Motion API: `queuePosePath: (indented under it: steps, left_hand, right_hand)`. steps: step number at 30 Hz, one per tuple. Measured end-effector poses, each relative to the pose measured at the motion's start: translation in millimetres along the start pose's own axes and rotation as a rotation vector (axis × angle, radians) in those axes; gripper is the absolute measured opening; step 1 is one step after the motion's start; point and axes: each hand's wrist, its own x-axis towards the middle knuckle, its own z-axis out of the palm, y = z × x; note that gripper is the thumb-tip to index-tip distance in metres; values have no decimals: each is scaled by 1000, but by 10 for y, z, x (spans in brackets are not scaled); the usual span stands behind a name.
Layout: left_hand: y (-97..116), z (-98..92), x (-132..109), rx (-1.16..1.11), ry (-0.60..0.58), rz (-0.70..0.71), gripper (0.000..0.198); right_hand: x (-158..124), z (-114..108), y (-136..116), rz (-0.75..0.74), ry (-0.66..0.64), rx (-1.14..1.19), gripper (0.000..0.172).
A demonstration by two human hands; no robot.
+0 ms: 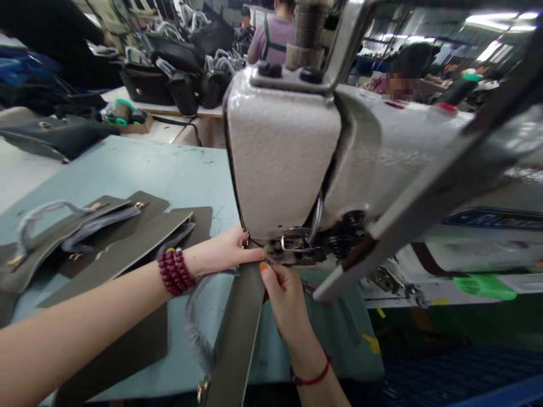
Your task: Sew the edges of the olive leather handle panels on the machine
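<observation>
A grey-brown bag panel [237, 333] runs from the bottom edge up under the head of a sewing machine [284, 152]. A handle wrapped in clear film [197, 328] and a gold-coloured fitting [202, 391] are on its left side. My left hand [233, 249], with a beaded bracelet at the wrist, grips the panel's far end beside the needle area; its thumb points right and its other fingers are mostly hidden. Just below, my right hand [286, 294] pinches the panel's right edge between thumb and fingers. The stitching point itself is hidden by the machine head.
More bag panels [127, 254] with wrapped handles lie on the pale green table [169, 164] at left. Dark bags [148, 85] and thread spools [123, 113] stand behind. A metal bar [407, 209] slants across the right. Other people [275, 37] are in the background.
</observation>
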Motion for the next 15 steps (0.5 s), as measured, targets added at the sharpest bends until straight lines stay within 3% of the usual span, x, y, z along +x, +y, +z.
queuePosePath:
  steps: [2, 3, 9, 15]
  left_hand:
    - [19, 17, -48, 88, -201, 66, 18]
    - [33, 26, -71, 119, -240, 89, 21]
    - [71, 66, -133, 144, -157, 89, 23]
    - [-54, -24, -101, 136, -125, 36, 25]
  right_hand:
    - [8, -49, -4, -9, -21, -15, 38]
    - [9, -72, -4, -5, -33, -16, 38]
    - [-8, -176, 12, 7, -65, -51, 38]
    - [-79, -226, 44, -24, -59, -151, 42]
